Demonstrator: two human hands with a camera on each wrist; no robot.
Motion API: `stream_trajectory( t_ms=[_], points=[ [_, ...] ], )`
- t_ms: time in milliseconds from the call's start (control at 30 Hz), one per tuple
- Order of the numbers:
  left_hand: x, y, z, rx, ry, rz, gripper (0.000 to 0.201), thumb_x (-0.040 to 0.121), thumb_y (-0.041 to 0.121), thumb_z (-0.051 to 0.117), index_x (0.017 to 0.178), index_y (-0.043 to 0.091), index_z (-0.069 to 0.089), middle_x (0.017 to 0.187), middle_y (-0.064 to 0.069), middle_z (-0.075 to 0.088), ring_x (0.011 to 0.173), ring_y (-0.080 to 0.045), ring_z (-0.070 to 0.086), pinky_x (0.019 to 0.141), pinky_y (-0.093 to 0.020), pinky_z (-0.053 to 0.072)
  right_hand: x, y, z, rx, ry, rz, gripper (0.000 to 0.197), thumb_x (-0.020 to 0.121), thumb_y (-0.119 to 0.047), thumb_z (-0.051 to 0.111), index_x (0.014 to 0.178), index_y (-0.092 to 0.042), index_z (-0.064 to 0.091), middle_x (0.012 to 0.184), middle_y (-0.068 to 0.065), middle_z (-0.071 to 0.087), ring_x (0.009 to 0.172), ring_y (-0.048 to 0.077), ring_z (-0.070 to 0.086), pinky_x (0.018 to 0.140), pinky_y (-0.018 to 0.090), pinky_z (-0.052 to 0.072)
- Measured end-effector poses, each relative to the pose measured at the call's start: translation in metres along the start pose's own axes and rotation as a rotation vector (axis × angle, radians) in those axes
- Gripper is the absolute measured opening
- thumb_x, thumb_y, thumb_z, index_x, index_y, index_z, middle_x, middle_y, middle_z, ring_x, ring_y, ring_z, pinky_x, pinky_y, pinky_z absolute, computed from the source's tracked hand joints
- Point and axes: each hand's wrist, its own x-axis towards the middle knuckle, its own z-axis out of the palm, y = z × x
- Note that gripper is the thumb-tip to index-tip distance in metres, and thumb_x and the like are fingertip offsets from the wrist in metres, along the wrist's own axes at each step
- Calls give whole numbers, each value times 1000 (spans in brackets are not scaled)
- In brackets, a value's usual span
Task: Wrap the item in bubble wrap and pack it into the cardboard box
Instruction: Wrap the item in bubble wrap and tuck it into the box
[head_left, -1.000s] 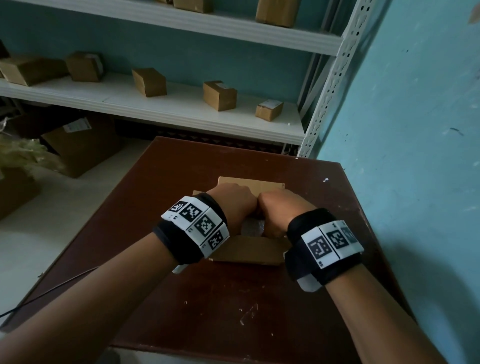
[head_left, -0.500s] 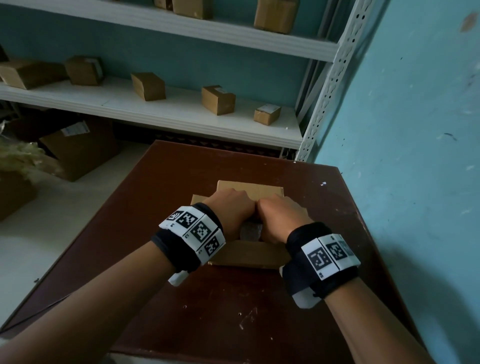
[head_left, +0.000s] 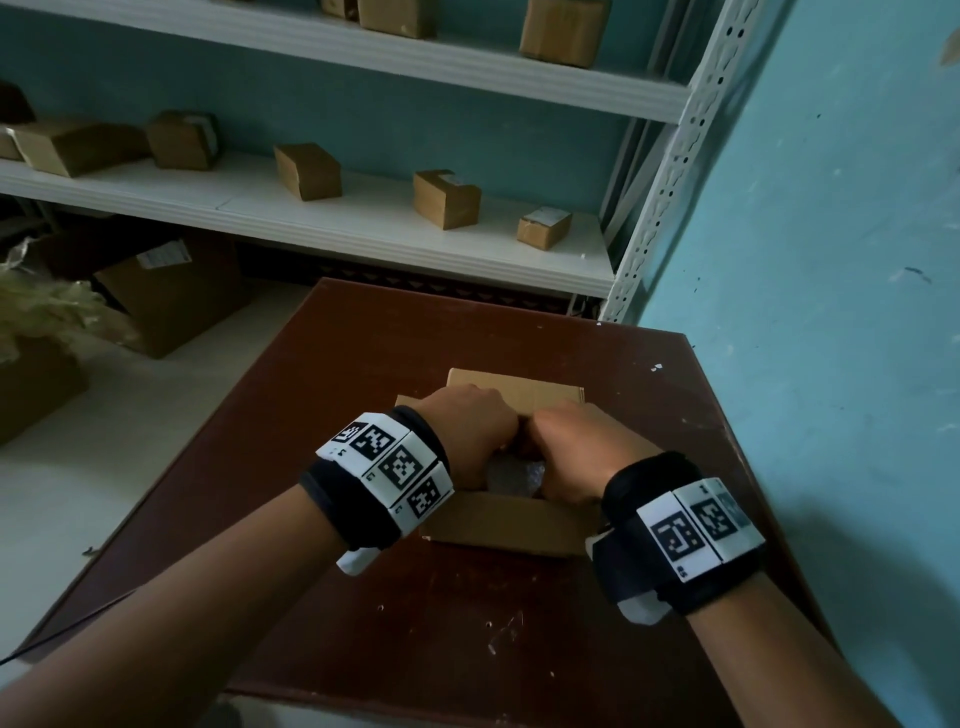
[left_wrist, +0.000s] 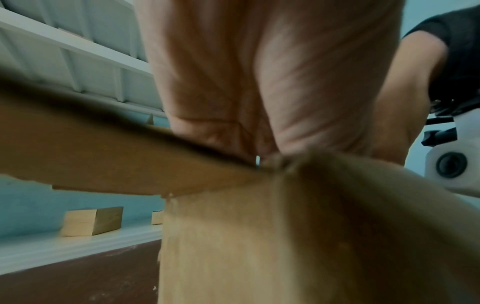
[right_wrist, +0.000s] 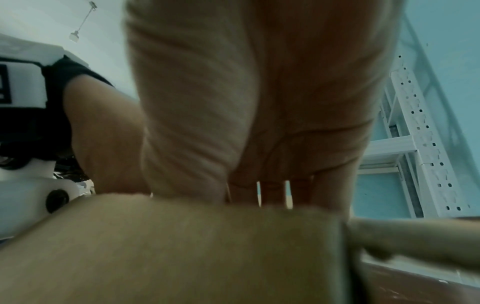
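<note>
A small open cardboard box (head_left: 509, 525) stands on the dark brown table (head_left: 441, 623). Inside it a bubble-wrapped item (head_left: 514, 475) shows as a grey, shiny patch between my wrists. My left hand (head_left: 467, 431) and right hand (head_left: 576, 452) meet knuckle to knuckle over the box, fingers bent down into it around the bundle. The fingertips are hidden inside. In the left wrist view my left hand (left_wrist: 246, 82) dips behind the box wall (left_wrist: 246, 246) beside a flap (left_wrist: 103, 164). In the right wrist view my right hand (right_wrist: 246, 102) goes down behind the box wall (right_wrist: 182, 246).
A white metal shelf (head_left: 363, 244) behind the table carries several small cardboard boxes (head_left: 447, 200). A blue wall (head_left: 831, 312) runs close along the table's right side. A larger carton (head_left: 166, 291) sits on the floor at the left.
Both hands have stayed together in the box on the bundle, shifting only slightly. The head view has drifted a little.
</note>
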Motion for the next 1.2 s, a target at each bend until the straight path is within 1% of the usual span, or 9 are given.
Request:
stream_trajectory(
  t_ms=[233,433,633,700,800,967,1067,1133,1200],
  points=[
    [1,1,2,5,38,-13,34,89,36,61,116,16,63,108,-5,65,93,-22,62,83,-34,54,2,-1,1,-4,15,5,19,86,-11,68,104,-14,65,93,4,63,81,23,62,76,38,57],
    [-6,3,-2,1,12,-27,36,84,31,67,116,16,64,109,-3,66,96,-22,62,84,-36,54,-8,0,-3,8,1,-8,19,84,-11,69,102,-12,64,95,6,63,83,23,61,78,36,57],
    [-22,11,8,-23,11,-18,31,89,31,60,116,15,63,108,-4,65,95,-22,62,84,-35,54,-24,-9,4,30,-2,-25,15,85,-9,68,98,-14,63,89,2,60,75,18,56,71,31,54],
    [-26,12,9,-54,6,-8,33,91,32,57,119,15,61,111,-5,64,97,-22,62,85,-34,53,-28,-13,4,17,-11,-25,15,85,-6,69,96,-14,62,89,3,60,77,18,59,73,31,56],
    [-28,14,9,-15,6,11,31,92,34,55,117,15,62,110,-5,65,95,-23,62,80,-32,51,-29,-15,1,-5,-29,-30,19,84,-6,69,101,-11,64,94,6,62,82,22,62,78,37,58],
    [-24,15,6,98,16,60,27,94,30,55,115,14,61,109,-6,63,94,-23,62,81,-32,50,-24,-15,2,-62,13,-62,6,87,-8,66,89,-13,65,85,5,60,73,22,60,71,37,57],
    [-21,14,8,133,28,71,28,95,32,54,116,15,60,108,-6,63,94,-23,62,77,-29,46,-21,-16,4,-82,21,-63,21,89,-11,65,74,-20,53,74,0,51,62,17,51,61,31,47],
    [-19,15,8,165,43,71,26,95,32,52,114,16,60,107,-5,63,92,-23,62,73,-29,44,-20,-17,3,-100,24,-58,23,90,-13,64,73,-21,50,71,-1,48,58,15,46,57,29,42],
    [-19,16,8,184,58,70,24,96,29,52,112,15,61,105,-6,63,90,-24,62,72,-29,44,-22,-18,4,-90,40,-56,20,91,-13,63,76,-19,53,70,0,48,57,15,44,57,30,42]
  ],
)
